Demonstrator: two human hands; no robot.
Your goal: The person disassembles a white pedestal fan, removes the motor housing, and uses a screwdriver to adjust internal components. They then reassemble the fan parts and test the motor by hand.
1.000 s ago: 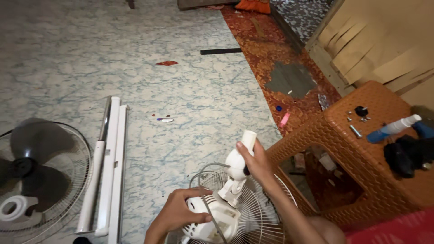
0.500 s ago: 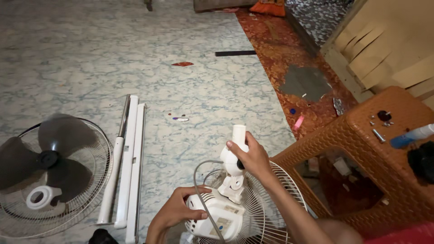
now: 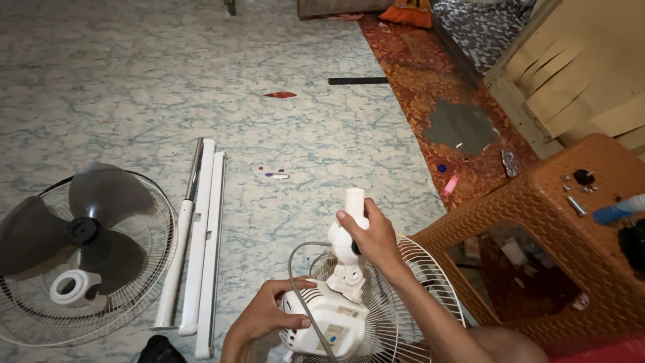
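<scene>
Our left fingers (image 3: 290,286) curl over the top of the white motor housing (image 3: 327,327) at the bottom centre of the frame, grasping it, while our right hand (image 3: 371,236) is clenched round the white neck (image 3: 352,232) that rises from that housing, just above it. The left hand (image 3: 265,314) steadies the body from the left edge; a grey cord (image 3: 300,269) loops up between the two hands.

Going left to right: at the lower left lies one wire guard (image 3: 144,269) with one dark three-bladed fan blade (image 3: 74,232) resting in it and one white ring (image 3: 68,287) on top. Just beside it, three long pieces lie side by side: one thin metal rod (image 3: 195,165) and two white tubes (image 3: 205,242). In the middle of the floor (image 3: 134,81) sit a few small bits (image 3: 276,176), too small to tell apart. Behind our hands is the second wire guard (image 3: 416,269), with the motor housing lying on it. At the right stands one brown woven stool (image 3: 537,222) bearing small screws (image 3: 576,202) and a blue-and-white tool (image 3: 617,210), and above it runs one red patterned rug (image 3: 430,87).

We judge the fan well taken apart: the blade, one guard and the pole pieces are already off. The housing, neck and rear guard are not yet separated.
</scene>
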